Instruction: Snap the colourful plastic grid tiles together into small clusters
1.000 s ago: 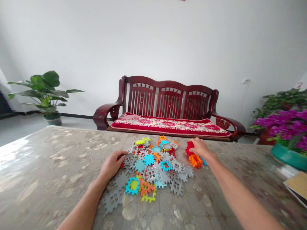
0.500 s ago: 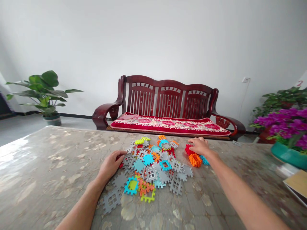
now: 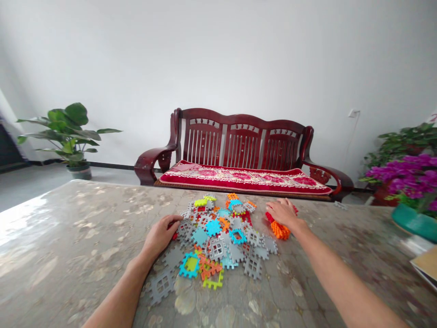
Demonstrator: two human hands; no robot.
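A pile of flat interlocking plastic tiles (image 3: 218, 232), grey, blue, orange, red and lime, lies spread on a marbled table (image 3: 68, 237). My left hand (image 3: 160, 237) rests at the pile's left edge with fingers curled, touching a red tile (image 3: 174, 235) and grey tiles. My right hand (image 3: 282, 213) lies palm down at the pile's right side, fingers curved over a stacked clump of red and orange tiles (image 3: 280, 229). A grey window-shaped tile (image 3: 161, 286) lies near my left forearm.
Beyond the table stands a dark wooden bench (image 3: 239, 155) with a red floral cushion. A green potted plant (image 3: 68, 136) is at the back left. Purple flowers in a teal pot (image 3: 409, 200) and a book corner (image 3: 426, 269) sit at the right.
My right hand has shifted slightly over the red and orange clump, covering more of the red pieces. The view drifted a little to the left. My left hand has stayed put.
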